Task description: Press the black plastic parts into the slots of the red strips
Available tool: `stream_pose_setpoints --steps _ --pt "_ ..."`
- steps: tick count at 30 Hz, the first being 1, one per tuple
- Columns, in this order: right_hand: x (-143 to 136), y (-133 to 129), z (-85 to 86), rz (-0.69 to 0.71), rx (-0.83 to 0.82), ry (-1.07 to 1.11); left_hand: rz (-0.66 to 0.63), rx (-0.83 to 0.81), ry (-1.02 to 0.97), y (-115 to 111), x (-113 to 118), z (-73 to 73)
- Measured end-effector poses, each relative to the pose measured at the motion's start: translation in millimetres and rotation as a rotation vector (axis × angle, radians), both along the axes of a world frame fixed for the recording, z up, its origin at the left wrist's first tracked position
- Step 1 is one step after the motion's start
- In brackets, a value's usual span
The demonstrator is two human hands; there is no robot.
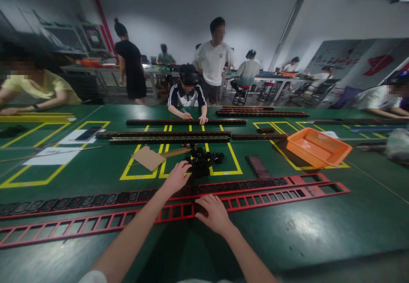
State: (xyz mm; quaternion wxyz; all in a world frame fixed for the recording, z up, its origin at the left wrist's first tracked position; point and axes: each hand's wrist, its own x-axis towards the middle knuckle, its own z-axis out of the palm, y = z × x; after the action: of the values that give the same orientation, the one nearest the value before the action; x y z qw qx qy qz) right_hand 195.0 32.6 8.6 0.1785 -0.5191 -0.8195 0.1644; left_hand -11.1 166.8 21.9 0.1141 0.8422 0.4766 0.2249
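Observation:
My left hand reaches to the left edge of a heap of small black parts, its fingers stretched out; whether the fingertips touch a part cannot be told. Over the nearer red ladder-like frame lies my right hand, thumb and fingers apart around one of its cells. Dark shadow fills the gap below that hand, so a small part there could be hidden. Just behind is a second red frame, with square black parts seated in a row along most of its length.
An orange bin stands tilted at the right. Beyond the heap are brown cardboard and long dark strips. White paper and a dark phone lie left. A co-worker handles a strip across the green table.

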Motion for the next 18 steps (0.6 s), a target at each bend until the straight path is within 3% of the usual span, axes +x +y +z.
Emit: stream_pose_setpoints --steps 7,18 --pt "-0.1 -0.4 0.4 -0.012 -0.013 0.033 -0.047 -0.020 0.081 33.8 5.5 -7.0" --pt "1.1 -0.6 -4.0 -0.018 -0.022 0.013 -0.019 -0.068 0.156 52.1 14.6 -21.4"
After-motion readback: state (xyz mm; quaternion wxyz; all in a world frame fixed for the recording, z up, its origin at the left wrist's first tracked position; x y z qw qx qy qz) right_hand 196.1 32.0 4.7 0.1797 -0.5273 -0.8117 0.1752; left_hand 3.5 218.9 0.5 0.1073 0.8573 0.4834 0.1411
